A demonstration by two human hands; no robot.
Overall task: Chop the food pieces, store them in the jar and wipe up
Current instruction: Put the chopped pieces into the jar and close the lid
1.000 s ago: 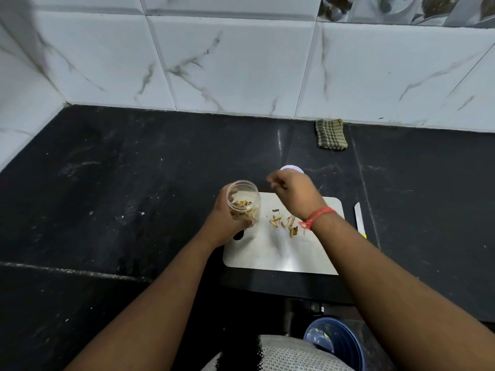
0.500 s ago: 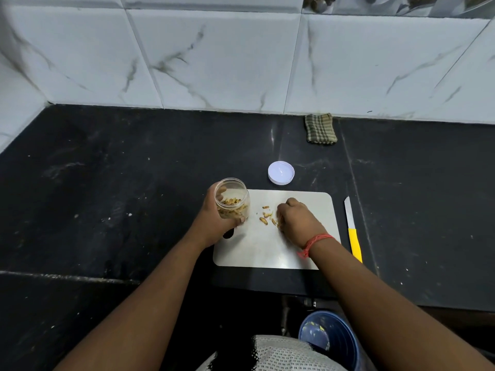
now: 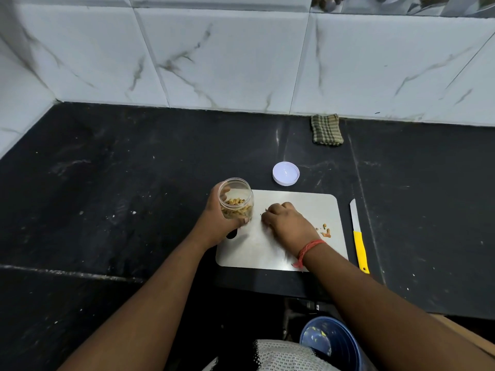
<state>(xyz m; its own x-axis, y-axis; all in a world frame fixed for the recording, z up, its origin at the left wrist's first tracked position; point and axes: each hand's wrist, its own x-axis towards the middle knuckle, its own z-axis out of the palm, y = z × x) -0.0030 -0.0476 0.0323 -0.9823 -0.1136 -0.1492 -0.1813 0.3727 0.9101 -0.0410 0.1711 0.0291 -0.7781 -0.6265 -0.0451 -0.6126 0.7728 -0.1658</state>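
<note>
A clear plastic jar, partly filled with chopped yellow-brown food pieces, stands at the left edge of a steel chopping board. My left hand grips the jar from the left. My right hand lies knuckles up on the middle of the board with its fingers curled over food pieces, which are mostly hidden beneath it. A few loose pieces lie on the board to the right of that hand. The jar's white lid lies just behind the board.
A yellow-handled knife lies on the black counter right of the board. A folded checked cloth sits against the tiled wall. A blue bucket stands below the counter's front edge.
My right hand came down from above the jar onto the board and gathered the pieces toward the jar. The left hand has kept hold of the jar.
</note>
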